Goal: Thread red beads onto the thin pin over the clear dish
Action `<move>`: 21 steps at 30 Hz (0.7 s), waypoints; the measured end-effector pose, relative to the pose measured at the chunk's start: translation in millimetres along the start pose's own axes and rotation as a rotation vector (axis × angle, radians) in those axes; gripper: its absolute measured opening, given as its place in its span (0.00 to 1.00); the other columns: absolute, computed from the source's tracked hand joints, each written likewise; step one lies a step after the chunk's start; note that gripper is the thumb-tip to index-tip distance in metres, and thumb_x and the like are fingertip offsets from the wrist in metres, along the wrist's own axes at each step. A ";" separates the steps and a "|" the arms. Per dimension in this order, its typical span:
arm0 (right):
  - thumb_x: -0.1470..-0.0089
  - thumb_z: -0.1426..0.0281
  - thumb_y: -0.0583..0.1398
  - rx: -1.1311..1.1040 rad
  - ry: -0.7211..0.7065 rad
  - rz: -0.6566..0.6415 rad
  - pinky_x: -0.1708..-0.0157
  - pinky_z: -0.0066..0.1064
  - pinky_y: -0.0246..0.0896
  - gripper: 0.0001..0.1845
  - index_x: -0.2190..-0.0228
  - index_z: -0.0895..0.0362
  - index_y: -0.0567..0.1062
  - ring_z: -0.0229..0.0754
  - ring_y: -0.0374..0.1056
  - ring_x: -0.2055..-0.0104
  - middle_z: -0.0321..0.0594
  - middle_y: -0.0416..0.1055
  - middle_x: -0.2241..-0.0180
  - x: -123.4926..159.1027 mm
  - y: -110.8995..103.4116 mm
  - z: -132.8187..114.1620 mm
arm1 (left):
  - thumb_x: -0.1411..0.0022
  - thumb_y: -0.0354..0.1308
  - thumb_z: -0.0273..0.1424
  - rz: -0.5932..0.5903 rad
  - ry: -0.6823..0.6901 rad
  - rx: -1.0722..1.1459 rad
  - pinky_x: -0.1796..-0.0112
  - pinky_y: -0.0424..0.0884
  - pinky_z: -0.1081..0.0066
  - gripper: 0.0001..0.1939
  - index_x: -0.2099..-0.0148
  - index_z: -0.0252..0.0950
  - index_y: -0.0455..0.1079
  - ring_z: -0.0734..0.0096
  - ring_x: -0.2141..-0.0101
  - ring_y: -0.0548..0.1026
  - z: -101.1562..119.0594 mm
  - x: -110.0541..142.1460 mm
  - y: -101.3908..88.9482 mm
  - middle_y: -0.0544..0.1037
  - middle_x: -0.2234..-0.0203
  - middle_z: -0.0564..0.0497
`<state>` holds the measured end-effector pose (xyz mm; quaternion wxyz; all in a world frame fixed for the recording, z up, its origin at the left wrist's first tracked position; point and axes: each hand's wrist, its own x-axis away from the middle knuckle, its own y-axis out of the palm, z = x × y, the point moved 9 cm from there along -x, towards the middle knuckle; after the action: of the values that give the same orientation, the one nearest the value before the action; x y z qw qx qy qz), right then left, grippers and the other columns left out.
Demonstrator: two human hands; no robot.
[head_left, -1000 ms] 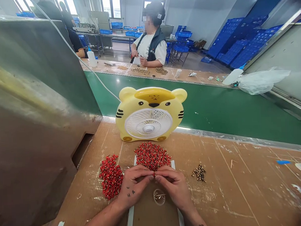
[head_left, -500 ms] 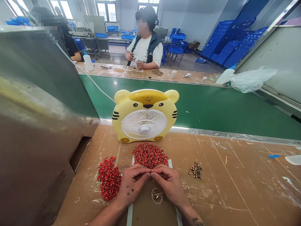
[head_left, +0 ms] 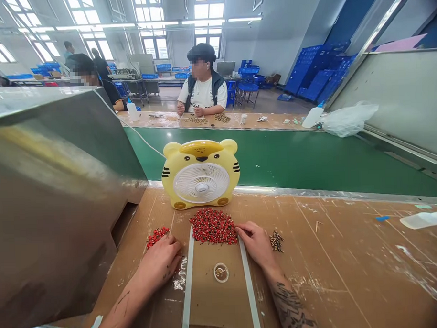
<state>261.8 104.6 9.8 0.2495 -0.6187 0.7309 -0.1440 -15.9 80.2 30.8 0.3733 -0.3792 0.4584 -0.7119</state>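
Straight ahead of both hands, a yellow tiger-faced fan (head_left: 201,183) is standing behind the central red pile (head_left: 212,226), blocking the way forward. Left of the left hand (head_left: 163,259), a metal housing (head_left: 62,212) is rising like a wall. A clear round dish (head_left: 221,273) is sitting between the forearms; a dark pile (head_left: 277,241) is lying just right of the right hand (head_left: 257,241), with a white bottle (head_left: 423,219) lying well beyond. The left hand is curling over the left red pile (head_left: 156,237), hiding its fingertips; I cannot tell its grip. The right hand is reaching with thumb and forefinger close together at the central pile's right edge; whether it is holding a piece, I cannot tell. Beyond the fan, a metal edge (head_left: 276,188) is bordering a green surface (head_left: 293,161). Right of the right hand, the brown tabletop (head_left: 333,284) is stretching widest.
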 end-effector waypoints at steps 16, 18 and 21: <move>0.46 0.66 0.64 -0.115 -0.061 -0.335 0.71 0.29 0.64 0.07 0.67 0.55 0.83 0.41 0.70 0.71 0.39 0.76 0.72 63.7 24.5 -44.3 | 0.36 0.48 0.24 0.001 0.021 -0.156 0.60 0.68 0.65 0.14 0.66 0.35 0.75 0.56 0.61 0.77 3.9 -1.9 8.4 0.79 0.66 0.41; 0.45 0.65 0.64 -0.110 -0.087 -0.348 0.71 0.29 0.64 0.08 0.68 0.55 0.83 0.41 0.70 0.71 0.38 0.75 0.73 64.4 26.7 -46.3 | 0.36 0.47 0.24 0.004 0.023 -0.163 0.60 0.69 0.65 0.14 0.65 0.34 0.74 0.56 0.61 0.77 3.1 -2.2 9.1 0.79 0.66 0.41; 0.40 0.64 0.60 -0.057 -0.179 -0.352 0.70 0.29 0.64 0.13 0.71 0.54 0.82 0.42 0.71 0.70 0.39 0.76 0.73 64.1 26.8 -52.3 | 0.37 0.47 0.23 -0.001 0.022 -0.178 0.60 0.69 0.66 0.13 0.64 0.35 0.74 0.57 0.60 0.77 2.9 -2.7 9.7 0.79 0.65 0.41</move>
<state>204.1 42.0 27.5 0.2668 -0.7540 0.5903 -0.1089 -10.3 78.6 22.0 0.3326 -0.4033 0.5239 -0.6725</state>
